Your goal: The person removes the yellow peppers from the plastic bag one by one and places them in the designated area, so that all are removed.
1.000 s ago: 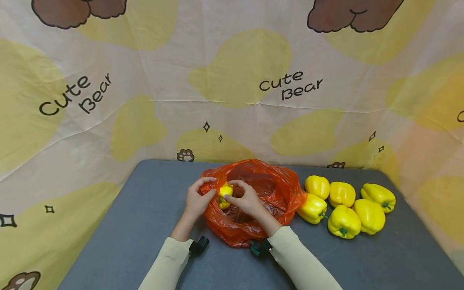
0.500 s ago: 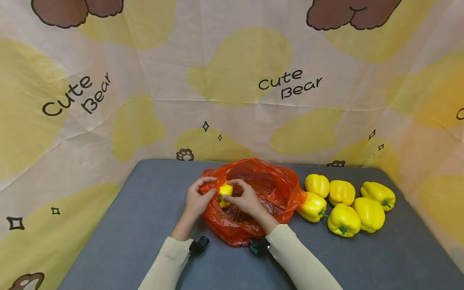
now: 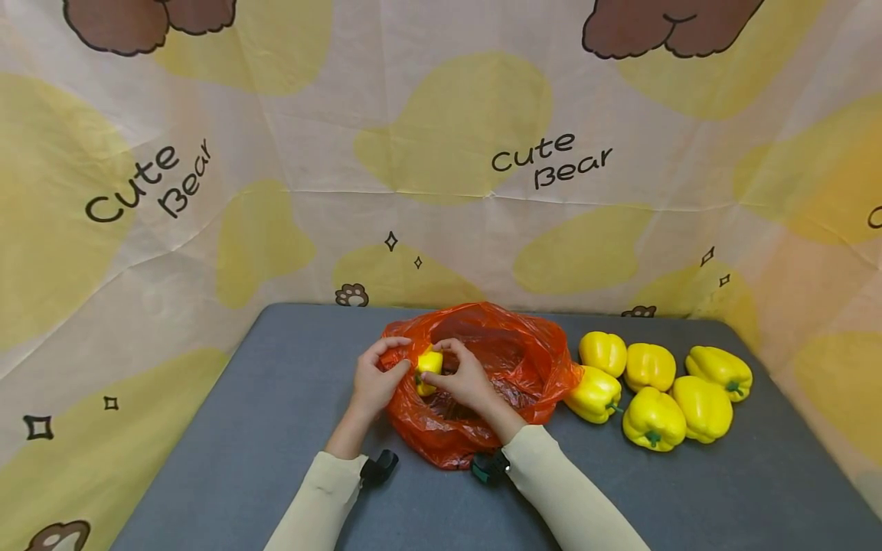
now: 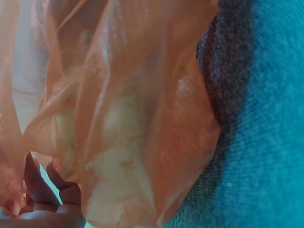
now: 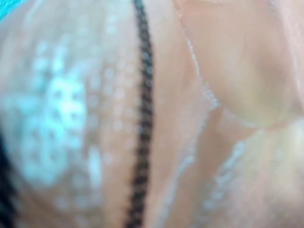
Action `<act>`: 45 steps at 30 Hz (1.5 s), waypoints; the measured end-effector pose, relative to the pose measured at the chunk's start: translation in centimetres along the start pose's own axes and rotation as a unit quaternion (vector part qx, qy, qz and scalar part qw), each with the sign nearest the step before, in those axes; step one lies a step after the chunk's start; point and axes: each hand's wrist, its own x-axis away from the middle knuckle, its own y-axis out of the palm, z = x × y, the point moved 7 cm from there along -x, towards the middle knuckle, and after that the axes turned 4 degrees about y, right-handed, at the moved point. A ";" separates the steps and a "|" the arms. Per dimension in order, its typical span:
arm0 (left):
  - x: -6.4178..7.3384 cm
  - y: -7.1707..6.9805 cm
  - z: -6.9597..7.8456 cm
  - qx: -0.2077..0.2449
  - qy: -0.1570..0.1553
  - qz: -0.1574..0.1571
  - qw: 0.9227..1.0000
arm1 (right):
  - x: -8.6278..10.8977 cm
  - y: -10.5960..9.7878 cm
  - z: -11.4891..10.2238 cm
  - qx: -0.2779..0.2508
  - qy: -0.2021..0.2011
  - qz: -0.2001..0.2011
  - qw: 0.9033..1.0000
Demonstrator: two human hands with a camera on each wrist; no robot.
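A red plastic bag [image 3: 537, 344] stands with its mouth spread wide on the table in the head view. At its left rim, my left hand [image 3: 374, 376] pinches the film between thumb and fingers. My right hand [image 3: 472, 376] reaches over the mouth and grips a yellow bell pepper [image 3: 430, 363] just inside that rim, thumb on its near side. In the left wrist view the bag film [image 4: 180, 118] fills most of the picture, and a pale yellow shape shows through it. Fingers [image 4: 38, 190] appear at lower left. Blurred, close-up film [image 5: 190, 118] crosses the right wrist view.
Several more yellow bell peppers [image 3: 654, 419] lie in a group right of the bag, the nearest one [image 3: 594, 395] against its side. The grey table [image 3: 276, 428] ends at the back by a patterned cloth [image 3: 441, 229].
My right hand and forearm have shifted slightly left, the thumb sliding a little over the bell pepper. The left hand, the bag and the other peppers stay as they were.
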 end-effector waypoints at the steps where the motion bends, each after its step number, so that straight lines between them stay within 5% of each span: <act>1: 0.0 0.0 0.0 -0.001 0.000 0.000 1.000 | 0.0 0.0 0.0 -0.002 -0.001 -0.001 1.000; 17: 0.0 -0.3 0.1 -0.007 -0.008 0.005 1.000 | -0.4 0.1 0.7 -0.054 -0.003 -0.006 0.999; 26: 0.1 -0.3 0.2 -0.005 -0.002 0.012 1.000 | -1.5 -0.6 3.2 -0.022 0.012 0.052 0.998; 45: 0.1 -0.1 -0.1 -0.012 0.004 0.017 1.000 | 0.7 -4.0 2.4 0.003 0.002 0.072 0.997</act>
